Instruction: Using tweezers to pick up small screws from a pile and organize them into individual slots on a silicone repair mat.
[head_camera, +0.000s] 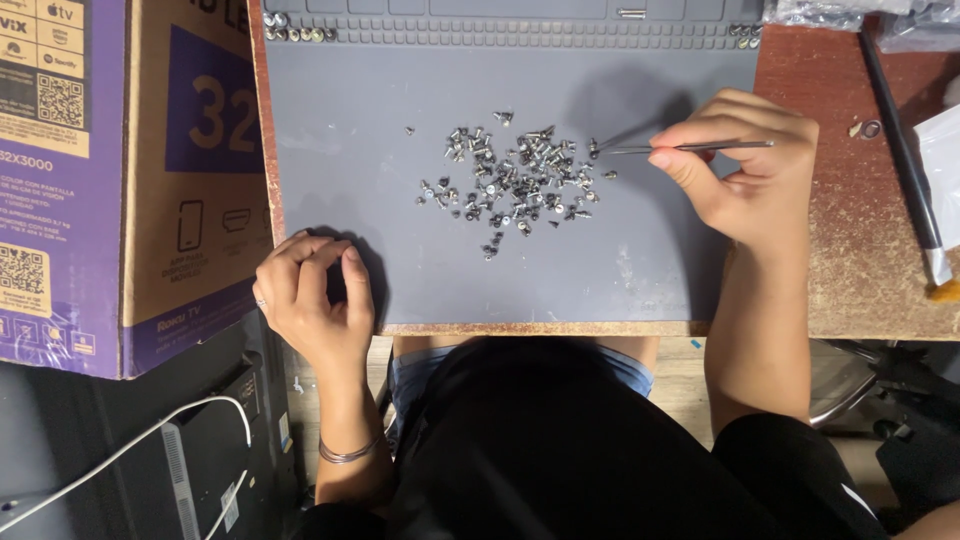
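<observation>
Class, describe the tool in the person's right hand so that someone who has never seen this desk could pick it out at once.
Start at the grey work mat on the wooden desk, then the scattered pile of small screws at its middle. The right hand beside the pile pinches slim metal tweezers: thin, silvery and pointed at the screws, unlike the longer dark brush lying further right.

A pair of slim metal tweezers (690, 148) lies nearly level, tips pointing left at the right edge of a loose pile of small silver screws (515, 180). The screws lie scattered on a grey work mat (330, 150), dense at the middle, with a few strays apart at the pile's left and lower edges.
</observation>
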